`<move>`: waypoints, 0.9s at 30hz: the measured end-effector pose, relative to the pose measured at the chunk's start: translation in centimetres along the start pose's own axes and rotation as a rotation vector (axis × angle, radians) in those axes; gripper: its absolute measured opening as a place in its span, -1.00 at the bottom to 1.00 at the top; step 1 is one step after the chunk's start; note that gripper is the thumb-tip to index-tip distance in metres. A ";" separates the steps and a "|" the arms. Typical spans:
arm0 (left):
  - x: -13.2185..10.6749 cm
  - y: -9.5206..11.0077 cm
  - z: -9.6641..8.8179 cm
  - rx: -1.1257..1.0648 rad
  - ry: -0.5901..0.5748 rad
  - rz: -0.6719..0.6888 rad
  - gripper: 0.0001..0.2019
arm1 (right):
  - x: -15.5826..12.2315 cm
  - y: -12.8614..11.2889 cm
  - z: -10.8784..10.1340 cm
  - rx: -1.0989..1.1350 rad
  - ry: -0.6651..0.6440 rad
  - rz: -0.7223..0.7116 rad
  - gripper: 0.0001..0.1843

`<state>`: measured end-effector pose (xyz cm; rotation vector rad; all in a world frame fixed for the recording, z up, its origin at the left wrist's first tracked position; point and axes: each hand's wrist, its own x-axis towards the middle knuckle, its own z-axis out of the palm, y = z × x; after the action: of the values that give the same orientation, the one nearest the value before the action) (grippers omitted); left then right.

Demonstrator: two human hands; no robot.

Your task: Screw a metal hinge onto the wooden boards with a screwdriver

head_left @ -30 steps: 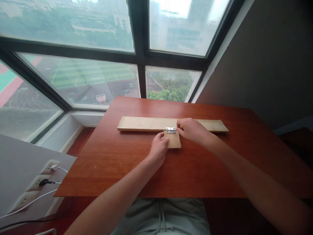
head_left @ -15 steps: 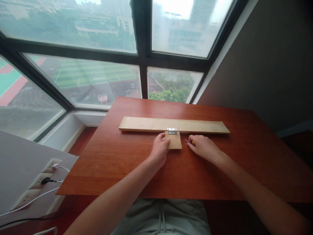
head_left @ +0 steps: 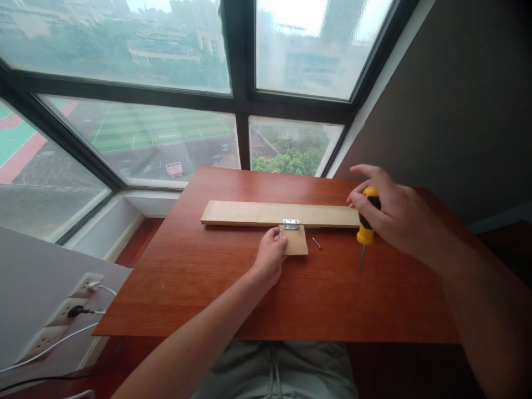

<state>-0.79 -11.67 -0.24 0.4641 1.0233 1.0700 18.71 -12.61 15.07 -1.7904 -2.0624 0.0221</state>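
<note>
My left hand (head_left: 272, 252) is closed on the left edge of a small square wooden piece (head_left: 296, 244), with the fingers partly hidden beneath it. A silver hinge (head_left: 291, 224) lies across the joint between this piece and a long pale wooden board (head_left: 245, 213). My right hand (head_left: 386, 213) is raised over the right part of the table, holding a yellow-and-black screwdriver (head_left: 366, 230) between thumb and fingers, its shaft pointing down. The index finger sticks out. Just right of the square piece lies a short, thin metal rod (head_left: 316, 243), too small to identify.
A reddish-brown wooden table (head_left: 199, 293) bears everything. Large dark-framed windows (head_left: 245, 105) stand behind it, and a grey wall (head_left: 465, 100) slopes at the right. Sockets with plugged-in cables (head_left: 77, 310) are on the low wall at the left.
My right hand has risen from the tabletop beside the square piece and moved right, bringing the screwdriver into plain view. The metal rod now shows on the table. My left hand has kept its hold.
</note>
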 end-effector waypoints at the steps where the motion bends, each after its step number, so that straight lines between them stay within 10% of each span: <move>1: 0.0 0.0 0.0 0.001 -0.005 -0.001 -0.75 | 0.3 -0.3 -0.6 -0.063 0.087 0.017 -0.49; 27: 0.1 -0.1 -0.2 -0.016 -0.024 -0.018 -0.73 | 3.2 -1.5 3.8 0.175 0.479 -0.191 -0.67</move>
<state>-0.93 -11.60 -0.45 0.4524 0.9953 1.0534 15.78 -8.93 12.93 -1.3312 -1.8078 -0.2481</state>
